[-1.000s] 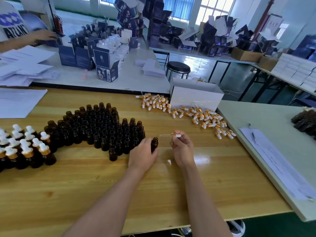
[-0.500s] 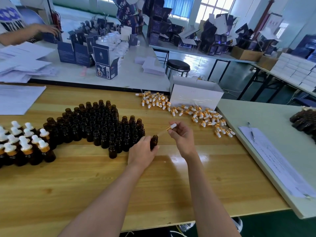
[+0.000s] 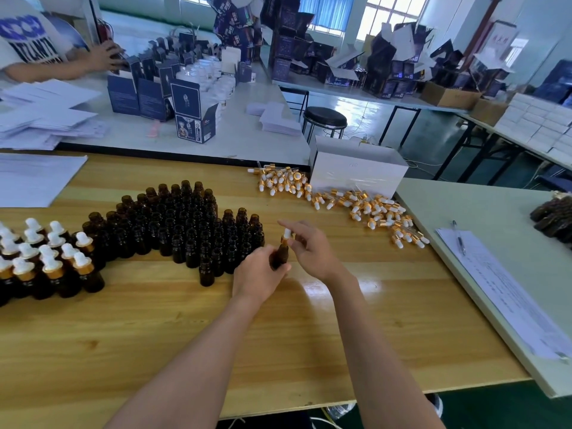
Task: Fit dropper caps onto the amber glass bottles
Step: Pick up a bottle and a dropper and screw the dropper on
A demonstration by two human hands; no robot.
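My left hand (image 3: 258, 275) grips an amber glass bottle (image 3: 280, 257) standing on the wooden table (image 3: 278, 335). My right hand (image 3: 311, 249) pinches a dropper cap (image 3: 286, 236) with a white bulb and gold collar, which sits upright on the bottle's neck. Several uncapped amber bottles (image 3: 185, 224) stand in a cluster to the left. Further left stand several capped bottles (image 3: 46, 261). A loose pile of dropper caps (image 3: 337, 201) lies at the back right of the table.
A white box (image 3: 356, 173) stands behind the cap pile. A paper sheet with a pen (image 3: 459, 239) lies on the grey table to the right. White papers (image 3: 34, 178) lie at the far left. Another person's hand (image 3: 103, 57) works at the far table among blue cartons.
My right hand has turned the dropper cap from lying sideways to upright and brought it down onto the neck of the bottle. My left hand has kept hold of the bottle.
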